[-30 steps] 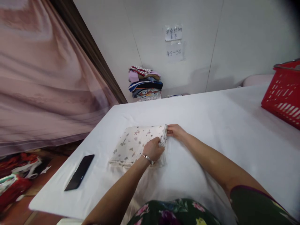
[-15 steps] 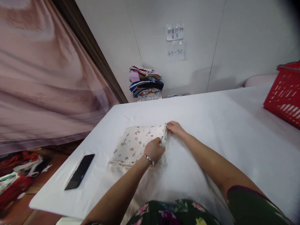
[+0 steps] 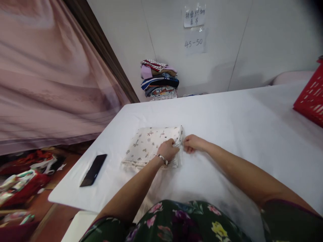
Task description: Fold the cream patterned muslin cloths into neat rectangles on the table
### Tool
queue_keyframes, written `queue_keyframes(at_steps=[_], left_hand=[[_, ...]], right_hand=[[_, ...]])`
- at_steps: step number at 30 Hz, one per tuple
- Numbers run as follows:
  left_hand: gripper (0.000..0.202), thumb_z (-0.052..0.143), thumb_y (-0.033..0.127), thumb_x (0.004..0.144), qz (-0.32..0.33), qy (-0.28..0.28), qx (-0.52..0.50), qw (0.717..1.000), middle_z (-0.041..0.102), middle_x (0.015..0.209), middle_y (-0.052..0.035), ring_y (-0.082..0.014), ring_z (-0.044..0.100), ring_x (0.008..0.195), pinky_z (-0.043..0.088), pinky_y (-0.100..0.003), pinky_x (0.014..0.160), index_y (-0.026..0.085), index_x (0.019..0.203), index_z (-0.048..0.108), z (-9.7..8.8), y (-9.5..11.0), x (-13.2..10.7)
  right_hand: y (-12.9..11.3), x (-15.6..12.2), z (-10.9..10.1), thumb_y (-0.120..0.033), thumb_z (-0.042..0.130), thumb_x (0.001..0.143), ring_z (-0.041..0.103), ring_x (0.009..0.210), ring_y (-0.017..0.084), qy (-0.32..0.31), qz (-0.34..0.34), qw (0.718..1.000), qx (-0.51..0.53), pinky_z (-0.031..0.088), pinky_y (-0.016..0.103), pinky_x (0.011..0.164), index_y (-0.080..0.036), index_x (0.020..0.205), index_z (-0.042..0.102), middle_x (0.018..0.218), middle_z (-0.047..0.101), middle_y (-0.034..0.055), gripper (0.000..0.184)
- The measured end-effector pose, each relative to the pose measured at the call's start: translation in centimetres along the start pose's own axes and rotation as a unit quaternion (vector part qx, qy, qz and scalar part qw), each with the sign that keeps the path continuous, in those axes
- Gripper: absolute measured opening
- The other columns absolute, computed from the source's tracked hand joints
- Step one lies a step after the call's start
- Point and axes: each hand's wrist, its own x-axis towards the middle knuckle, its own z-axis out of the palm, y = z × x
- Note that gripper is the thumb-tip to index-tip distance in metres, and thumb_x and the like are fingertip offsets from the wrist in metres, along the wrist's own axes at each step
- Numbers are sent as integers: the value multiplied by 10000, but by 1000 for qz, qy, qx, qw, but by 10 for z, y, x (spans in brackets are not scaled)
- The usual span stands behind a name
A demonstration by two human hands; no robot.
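Observation:
A folded white cloth (image 3: pixel 143 144) with small leaf and plant prints lies in several layers on the white-covered table. My left hand (image 3: pixel 168 150), a bracelet at its wrist, is closed on the cloth's layered right edge. Its fingertips are partly hidden among the folds. Just right of that edge, my right hand (image 3: pixel 193 144) rests low over the tabletop with its fingers curled in. Nothing shows in those fingers, and a narrow gap seems to lie between them and the cloth.
A black phone (image 3: pixel 94 170) lies on the white table (image 3: pixel 227 117) at the left. Beyond the far edge rises a stack of folded fabrics (image 3: pixel 160 80). A red basket (image 3: pixel 311 97) stands at the right. Pink curtain (image 3: pixel 50 84) hangs at left, above bags on the floor.
My right hand has come off the cloth's far right corner, moved nearer to me, and curled its fingers. My left hand keeps its hold on the edge. The view has tilted slightly.

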Motion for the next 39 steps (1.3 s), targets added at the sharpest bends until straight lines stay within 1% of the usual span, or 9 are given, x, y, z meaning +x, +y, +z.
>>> queue_keyframes(at_steps=[4,10,15,20,24,27,30,35,39], left_hand=[[196,537,308,683,0,5,6,1000,646,818,-25,-176,571,738,352,-247,572,225,856,578,-3,1,-1],[231,528,319,680,18,19,25,999,651,842,-38,-191,579,753,371,-260,585,223,886,571,-9,3,-2],[266,513,314,693,27,28,37,999,661,906,-64,-215,599,813,403,-278,625,217,934,568,-14,8,-7],[315,514,303,696,24,8,37,999,655,983,-84,-232,599,890,426,-299,693,209,992,567,-5,11,-5],[283,514,345,708,23,8,3,1000,662,915,-68,-224,602,847,427,-294,674,206,944,586,-1,8,-6],[315,484,476,744,46,11,-64,997,658,830,-46,-200,598,789,424,-279,654,203,844,603,-2,1,-12],[349,461,508,769,84,18,-137,987,645,761,-16,-166,590,735,425,-256,645,203,854,607,-3,-7,-22],[374,456,349,806,103,35,-215,971,660,878,-1,-131,600,745,453,-241,707,210,1148,512,3,-22,-38],[424,410,231,823,173,77,-168,967,642,978,-36,-152,585,855,455,-289,806,190,1245,434,14,-31,-48]], right_hand=[[7,-31,24,-255,612,717,527,338,116,-123,44,990,-58,394,199,313,-149,596,553,518,639,44,171],[6,-45,47,-138,582,658,497,310,97,-90,31,992,-82,353,174,292,-156,527,512,443,590,17,149],[18,-50,54,-154,538,666,500,330,82,-101,56,993,39,267,155,271,-164,603,510,451,556,-30,70],[23,-57,57,-138,529,662,480,335,63,-73,59,993,66,253,149,277,-166,615,493,443,531,-49,66],[19,-65,58,-129,513,671,470,337,56,-80,58,992,81,250,147,278,-157,631,502,463,524,-49,49],[21,-71,58,-193,508,713,470,342,54,-105,61,986,115,257,150,273,-154,649,508,507,532,-41,75],[25,-75,59,-335,500,774,463,344,49,-124,61,982,129,263,152,272,-147,624,503,522,526,-28,241],[29,-76,67,-493,571,743,459,339,53,-87,41,990,99,240,152,266,-161,662,483,514,528,-35,354],[28,-78,73,-562,534,749,464,351,54,-81,34,990,108,232,154,276,-161,693,492,530,544,-29,407]])
